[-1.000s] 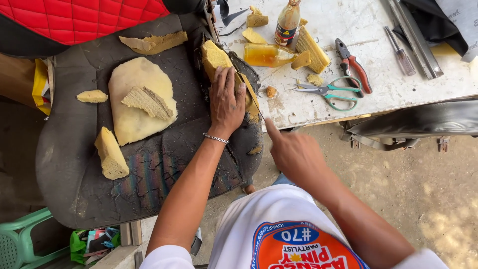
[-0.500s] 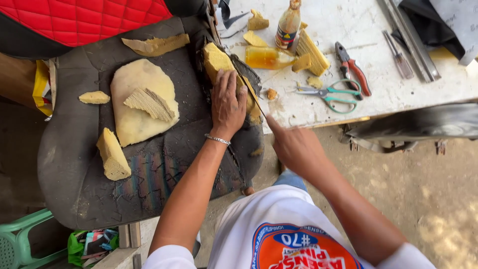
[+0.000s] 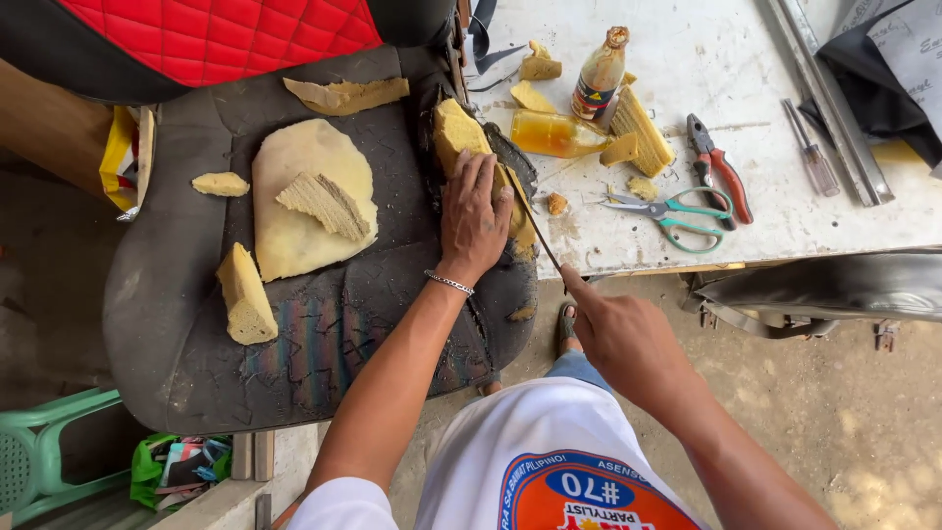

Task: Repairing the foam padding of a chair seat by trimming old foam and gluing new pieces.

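A worn dark car seat cushion (image 3: 324, 344) lies before me with yellow foam on it. My left hand (image 3: 474, 216) presses flat on a thick foam strip (image 3: 459, 132) along the seat's right edge. My right hand (image 3: 620, 329) grips a thin knife blade (image 3: 535, 231) that runs up along that foam strip beside my left fingers. A large flat foam slab (image 3: 299, 211) with a wedge-shaped piece (image 3: 324, 201) on top sits mid-seat.
Loose foam chunks (image 3: 243, 294) lie on the seat's left. A white table (image 3: 834, 221) to the right holds green-handled scissors (image 3: 672, 214), red-handled pliers (image 3: 721, 167), a screwdriver (image 3: 812, 162), two bottles (image 3: 599, 74) and foam scraps. A green plastic stool (image 3: 44, 451) stands lower left.
My right hand has moved up and left toward the seat edge, bringing the blade along the foam strip. My left hand stays pressed on the foam.
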